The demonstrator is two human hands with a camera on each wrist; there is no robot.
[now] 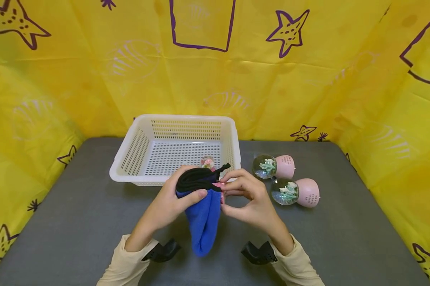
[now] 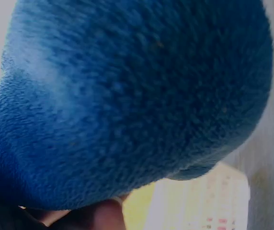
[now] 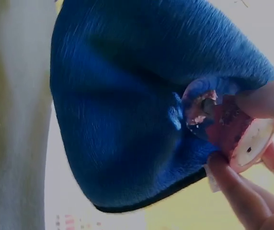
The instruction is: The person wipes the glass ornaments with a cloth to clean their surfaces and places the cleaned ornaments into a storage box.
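In the head view, my left hand grips a blue fleece piece with folded black trim and a cord end at its top, like a drawstring pouch or cap. Its lower part hangs down over the table. My right hand pinches a small snow globe by its pink base between thumb and fingers. In the right wrist view the globe's clear dome lies against the blue fleece, its pale underside facing outward. Blue fabric fills most of the left wrist view, hiding nearly all of that hand.
A white perforated basket stands at the back of the grey table; another small snow globe shows inside it, partly hidden. Two larger snow globes with pink bases lie on their sides to the right. Yellow cloth surrounds the table.
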